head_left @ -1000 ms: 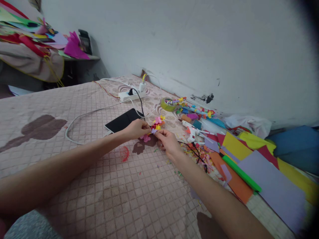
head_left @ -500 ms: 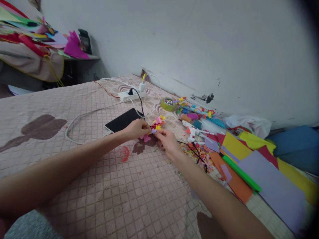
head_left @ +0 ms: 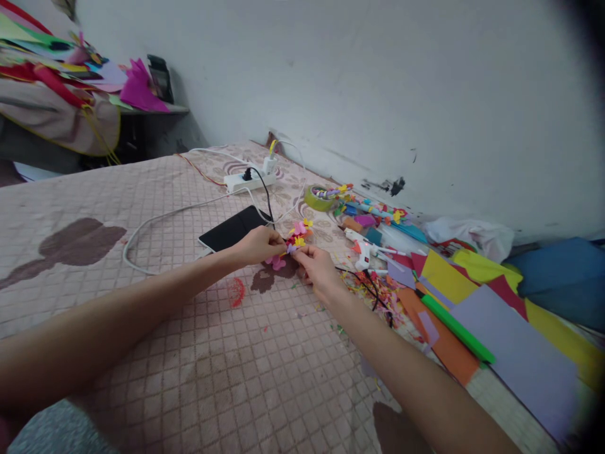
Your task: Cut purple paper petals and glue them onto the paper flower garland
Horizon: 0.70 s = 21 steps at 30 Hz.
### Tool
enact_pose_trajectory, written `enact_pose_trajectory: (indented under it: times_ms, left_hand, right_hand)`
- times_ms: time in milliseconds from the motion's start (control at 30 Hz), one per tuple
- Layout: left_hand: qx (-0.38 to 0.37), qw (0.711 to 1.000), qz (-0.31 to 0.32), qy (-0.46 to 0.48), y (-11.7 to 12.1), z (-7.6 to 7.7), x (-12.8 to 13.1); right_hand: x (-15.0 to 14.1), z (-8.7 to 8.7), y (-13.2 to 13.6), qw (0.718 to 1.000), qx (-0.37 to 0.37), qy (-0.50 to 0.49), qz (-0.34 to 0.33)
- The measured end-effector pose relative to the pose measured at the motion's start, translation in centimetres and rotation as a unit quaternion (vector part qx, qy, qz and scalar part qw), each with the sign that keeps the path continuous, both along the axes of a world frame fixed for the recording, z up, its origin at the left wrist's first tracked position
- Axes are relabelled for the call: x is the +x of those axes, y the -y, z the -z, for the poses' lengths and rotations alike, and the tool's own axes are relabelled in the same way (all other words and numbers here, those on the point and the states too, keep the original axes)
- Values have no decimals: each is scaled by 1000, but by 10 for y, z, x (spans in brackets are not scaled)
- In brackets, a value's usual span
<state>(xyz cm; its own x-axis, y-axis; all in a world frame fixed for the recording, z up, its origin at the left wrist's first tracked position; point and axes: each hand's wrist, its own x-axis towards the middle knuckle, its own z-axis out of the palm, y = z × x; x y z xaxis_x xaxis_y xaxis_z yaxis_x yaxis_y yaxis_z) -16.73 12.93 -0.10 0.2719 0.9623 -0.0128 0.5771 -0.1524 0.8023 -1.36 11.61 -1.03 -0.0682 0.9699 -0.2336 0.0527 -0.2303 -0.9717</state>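
Both my hands meet over the patterned bedspread [head_left: 212, 353], around a small spray of paper flowers [head_left: 299, 231] in pink, yellow, red and purple. My left hand [head_left: 261, 244] is closed in a pinch on the spray from its left side. From the right, the thumb and fingers of my right hand [head_left: 317, 268] pinch a small purple paper flower [head_left: 292, 248] low on the spray. Fingers hide part of the stem. Just behind my left hand lies a black tablet-like slab [head_left: 234, 228] with a pale edge.
Behind are a white power strip [head_left: 250, 181] with cords and a roll of tape [head_left: 319, 198]. Rightward lie a white glue gun [head_left: 363, 251], paper scraps [head_left: 380, 296], a green cutter-like tool [head_left: 457, 329] and coloured paper sheets [head_left: 515, 353]. A red bristly ring [head_left: 237, 292] sits nearer me.
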Motion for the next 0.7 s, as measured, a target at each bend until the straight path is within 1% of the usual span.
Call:
enact_pose_trajectory:
  times_ms: [367,700]
  left_hand:
    - [5,1000,-4,-18,3,-5,2]
    - [22,999,-16,-23,2,-1,3]
  right_hand:
    - [1,2,-1,999,33,24,-9]
    - [0,4,-1,993,89,72,-2]
